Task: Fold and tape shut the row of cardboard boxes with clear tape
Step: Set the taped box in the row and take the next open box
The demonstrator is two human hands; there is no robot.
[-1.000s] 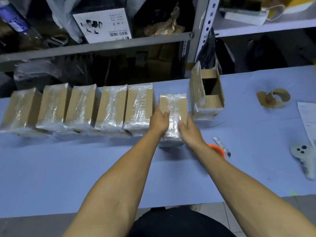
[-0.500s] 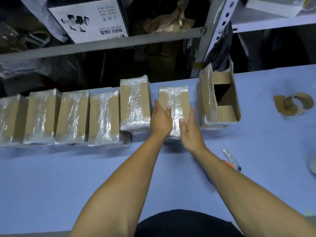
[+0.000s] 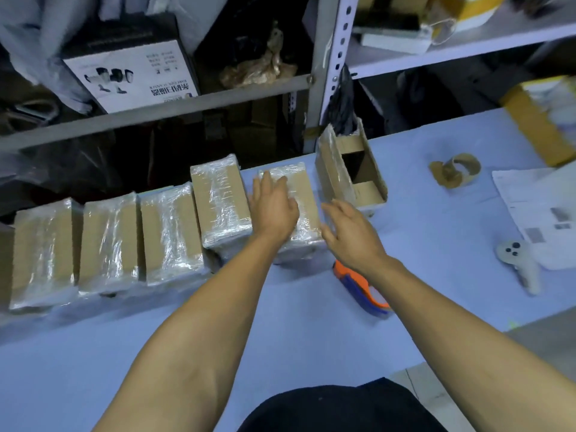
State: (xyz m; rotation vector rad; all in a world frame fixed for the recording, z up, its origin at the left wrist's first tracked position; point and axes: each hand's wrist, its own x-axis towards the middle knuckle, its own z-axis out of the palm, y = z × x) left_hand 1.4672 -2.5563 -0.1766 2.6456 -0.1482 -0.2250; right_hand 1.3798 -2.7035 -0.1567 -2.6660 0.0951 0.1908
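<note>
Five rectangular cardboard boxes (image 3: pixel 168 235), glossy with crinkled tape, line the blue table (image 3: pixel 93 353). Left hand (image 3: pixel 274 210) lies flat on rightmost one; right hand (image 3: pixel 352 232) relaxed at its 3 o'clock.

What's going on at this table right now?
A person is taping shut a row of cardboard boxes. The left hand lies flat on the taped box nearest the open end of the row; the right hand hovers open beside it. One open box still stands untaped at the right. An orange tape dispenser lies near the right wrist, and an empty tape core farther right.
</note>
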